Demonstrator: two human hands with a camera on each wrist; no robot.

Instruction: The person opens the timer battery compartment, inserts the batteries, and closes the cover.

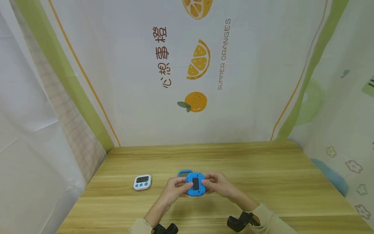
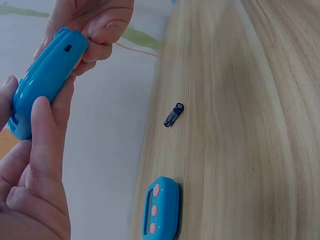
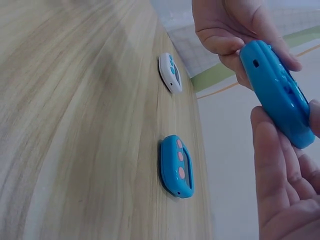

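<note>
Both hands hold a blue digital timer (image 1: 196, 193) above the table, its back turned up toward the head camera. A dark rectangle shows in the middle of that back. The left hand (image 1: 172, 191) pinches the left edge, thumb on the back and fingers underneath. At the right edge, the right hand (image 1: 220, 186) grips it the same way. Partly hidden behind it in the head view, a second blue timer (image 3: 171, 165) with pink buttons lies on the table. A small dark-blue battery (image 2: 174, 115) lies beyond that timer in the left wrist view.
A white timer (image 1: 142, 186) with blue buttons and a dark display lies on the wooden table (image 1: 248, 162), left of the hands. White printed curtains (image 1: 131, 97) hang behind the table and along its sides.
</note>
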